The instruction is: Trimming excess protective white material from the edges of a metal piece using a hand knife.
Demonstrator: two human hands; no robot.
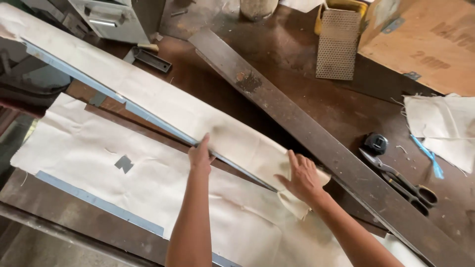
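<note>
Both hands press flat and open, gripping nothing: the left hand (200, 155) and right hand (303, 177) smooth the folded cream cloth strip (163, 106) over its metal bar on the workbench (316, 106), likely creasing next

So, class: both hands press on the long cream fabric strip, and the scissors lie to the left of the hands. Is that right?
Not quite. The head view shows the scissors lying to the right of the hands, beyond the dark wooden plank. The left hand and right hand do press on the long cream fabric strip.
</note>
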